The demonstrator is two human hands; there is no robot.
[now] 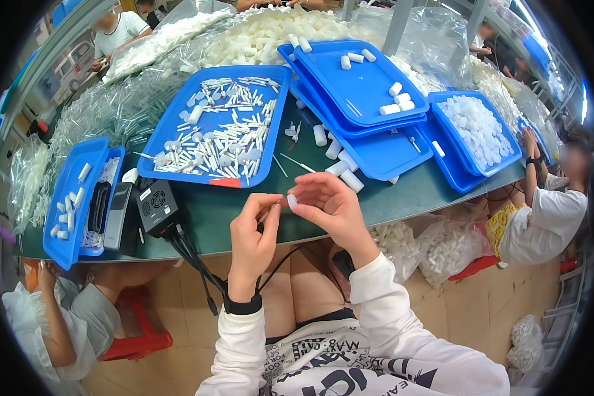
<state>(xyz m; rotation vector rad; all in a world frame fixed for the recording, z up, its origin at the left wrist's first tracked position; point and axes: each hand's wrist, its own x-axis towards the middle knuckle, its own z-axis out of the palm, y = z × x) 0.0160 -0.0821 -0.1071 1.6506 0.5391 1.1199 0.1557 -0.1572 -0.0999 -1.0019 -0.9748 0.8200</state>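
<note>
My left hand (254,226) is closed in a pinch, with the tip of a thin whitish stick just showing at its fingertips. Facing it, my right hand (332,206) holds a small translucent white cap (292,200) between thumb and fingers. The two sets of fingertips nearly meet above the front edge of the green table (393,198). Just beyond them lies a blue tray (168,125) with many thin white sticks, some bearing round translucent discs. Between this tray and the stacked trays lie a loose thin stick (298,162) and white cylinders (352,181).
Stacked blue trays (350,86) stand at the back centre. Another blue tray (452,173) supports one full of translucent caps (478,129). At left are a black box (158,206) with cables and a tray of cylinders (65,241). Other people sit around the table.
</note>
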